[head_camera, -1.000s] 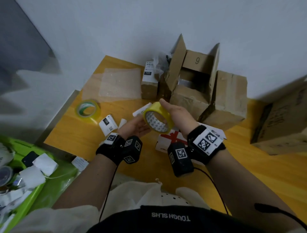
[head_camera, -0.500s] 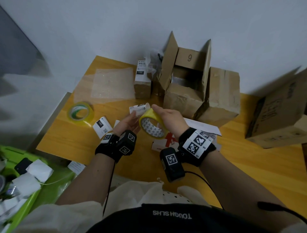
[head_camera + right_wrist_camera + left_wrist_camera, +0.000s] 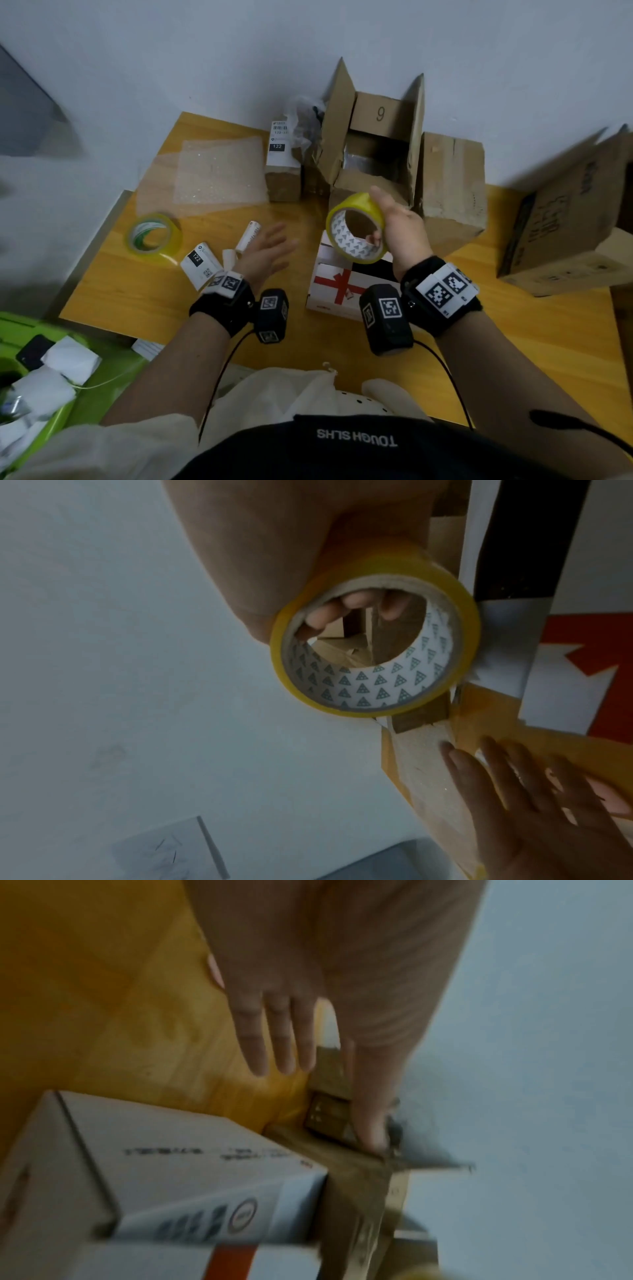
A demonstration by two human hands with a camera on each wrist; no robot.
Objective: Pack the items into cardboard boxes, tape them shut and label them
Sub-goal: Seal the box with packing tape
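My right hand (image 3: 397, 226) grips a yellow tape roll (image 3: 356, 228) in the air, fingers hooked through its core (image 3: 359, 607) and thumb over the rim. Under the roll lies a white box with a red cross (image 3: 342, 284) on the wooden table (image 3: 137, 294). My left hand (image 3: 267, 250) hovers flat and open over the table, left of that box, holding nothing; its fingers (image 3: 270, 1031) are straight. An open cardboard box marked 9 (image 3: 376, 144) stands behind, flaps up.
A second tape roll (image 3: 154, 236) lies at the left. Label slips (image 3: 202, 263) and a small white tube (image 3: 248, 236) lie near my left hand. Bubble wrap (image 3: 212, 171), a labelled small box (image 3: 282, 164), closed cartons (image 3: 452, 181) and a big carton (image 3: 575, 219) stand around. A green bin (image 3: 41, 377) sits lower left.
My left hand has let go of the tape roll and moved left, opening flat. My right hand has lifted the roll up and to the right.
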